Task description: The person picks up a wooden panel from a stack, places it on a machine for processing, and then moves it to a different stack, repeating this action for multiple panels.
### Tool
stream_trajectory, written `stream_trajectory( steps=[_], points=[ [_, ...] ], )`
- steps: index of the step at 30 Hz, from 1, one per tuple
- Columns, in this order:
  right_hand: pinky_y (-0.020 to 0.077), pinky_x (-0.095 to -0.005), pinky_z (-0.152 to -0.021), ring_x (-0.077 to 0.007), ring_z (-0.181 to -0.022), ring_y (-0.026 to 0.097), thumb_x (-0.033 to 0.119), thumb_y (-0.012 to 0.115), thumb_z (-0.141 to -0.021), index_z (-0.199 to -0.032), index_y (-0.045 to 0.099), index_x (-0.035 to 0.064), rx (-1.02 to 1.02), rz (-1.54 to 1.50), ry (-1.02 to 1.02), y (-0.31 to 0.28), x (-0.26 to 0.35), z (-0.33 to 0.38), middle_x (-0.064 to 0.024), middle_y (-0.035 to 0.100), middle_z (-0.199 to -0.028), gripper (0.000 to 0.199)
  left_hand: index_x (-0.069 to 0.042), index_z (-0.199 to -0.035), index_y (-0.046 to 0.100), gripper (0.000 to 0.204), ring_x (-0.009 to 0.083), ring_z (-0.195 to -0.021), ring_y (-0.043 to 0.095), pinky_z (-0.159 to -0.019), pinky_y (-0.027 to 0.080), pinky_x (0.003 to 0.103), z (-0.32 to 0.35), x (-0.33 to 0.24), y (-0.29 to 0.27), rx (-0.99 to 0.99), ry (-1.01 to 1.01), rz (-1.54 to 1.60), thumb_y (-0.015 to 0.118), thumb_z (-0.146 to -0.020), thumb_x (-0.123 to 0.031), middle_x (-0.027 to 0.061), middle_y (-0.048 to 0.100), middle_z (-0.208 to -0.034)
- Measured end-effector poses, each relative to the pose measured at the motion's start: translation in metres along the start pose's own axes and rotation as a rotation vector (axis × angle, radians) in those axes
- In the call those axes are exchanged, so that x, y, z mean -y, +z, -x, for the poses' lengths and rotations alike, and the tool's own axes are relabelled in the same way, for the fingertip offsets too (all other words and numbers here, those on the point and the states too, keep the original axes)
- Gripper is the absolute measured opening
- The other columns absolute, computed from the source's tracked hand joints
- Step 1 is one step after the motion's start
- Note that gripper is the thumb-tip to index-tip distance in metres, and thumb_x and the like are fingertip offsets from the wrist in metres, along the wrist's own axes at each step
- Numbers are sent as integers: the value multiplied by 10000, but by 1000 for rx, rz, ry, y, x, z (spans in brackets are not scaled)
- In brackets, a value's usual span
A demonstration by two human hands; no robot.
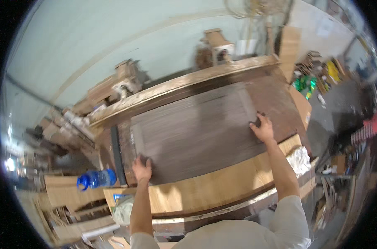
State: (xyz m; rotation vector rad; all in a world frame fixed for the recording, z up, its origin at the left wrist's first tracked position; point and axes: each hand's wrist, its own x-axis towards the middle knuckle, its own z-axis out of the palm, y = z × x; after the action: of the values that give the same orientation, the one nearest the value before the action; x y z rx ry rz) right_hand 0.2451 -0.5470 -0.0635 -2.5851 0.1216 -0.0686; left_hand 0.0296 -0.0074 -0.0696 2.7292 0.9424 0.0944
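Observation:
A flat grey-brown wooden panel (197,128) with a frame-like border, much like a cabinet door, lies on the workbench in front of me. My left hand (142,168) is at its near left corner, fingers bent against the edge. On the opposite side, my right hand (263,128) holds the right edge, thumb and fingers curled at the border. Some fingertips are too blurred to make out. Left of the panel lies a long dark bar (118,155). A pale wooden board (209,189) runs along the near side of the panel.
A blue water bottle (97,179) lies at the bench's left. Crumpled white cloth (298,161) rests near the right corner, and a pale bag (123,209) by my left forearm. Behind the panel runs a raised wooden rail (184,89). Scraps and tools clutter the floor (342,103) at right.

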Motion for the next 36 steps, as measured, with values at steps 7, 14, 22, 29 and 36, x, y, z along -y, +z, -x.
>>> stream_trajectory(
  steps=[7, 14, 22, 29, 36],
  points=[
    [422, -475, -1013, -352, -1206, 506, 389, 744, -804, -1316, 604, 189, -199, 129, 130, 44, 20, -12, -117, 565, -1294, 567, -107, -1260, 548, 463, 426, -1149, 502, -946, 419, 542, -24, -26, 7, -134, -122, 53, 654, -882, -352, 219, 546, -1212],
    [416, -470, -1002, -333, -1168, 520, 399, 727, -815, -1275, 629, 212, -309, 141, 5, 43, 17, -11, -94, 589, -1259, 506, -118, -1257, 565, 403, 363, -1132, 511, -935, 391, 526, -17, -24, 19, -251, -49, -55, 594, -930, -351, 144, 551, -1182],
    [373, -441, -1036, -282, -1215, 490, 398, 699, -837, -1278, 617, 224, -273, 88, 120, 36, 35, -6, -53, 567, -1275, 482, -119, -1324, 531, 451, 355, -1188, 485, -1000, 360, 515, -16, -23, 19, -255, 7, -4, 522, -973, -404, 139, 537, -1244],
    [375, -438, -1018, -270, -1206, 493, 389, 696, -836, -1273, 615, 234, -282, 65, 105, 35, 36, -5, -50, 567, -1259, 471, -110, -1334, 530, 459, 350, -1195, 487, -1018, 358, 488, -14, -24, 20, -231, -51, -13, 526, -973, -392, 147, 533, -1261],
    [370, -440, -1006, -267, -1202, 489, 371, 706, -828, -1253, 610, 222, -233, 100, 158, 38, 33, -6, -41, 566, -1244, 460, -110, -1322, 538, 451, 345, -1195, 488, -1017, 357, 486, -13, -25, 18, -233, 1, 25, 525, -973, -394, 138, 536, -1266]
  ],
)
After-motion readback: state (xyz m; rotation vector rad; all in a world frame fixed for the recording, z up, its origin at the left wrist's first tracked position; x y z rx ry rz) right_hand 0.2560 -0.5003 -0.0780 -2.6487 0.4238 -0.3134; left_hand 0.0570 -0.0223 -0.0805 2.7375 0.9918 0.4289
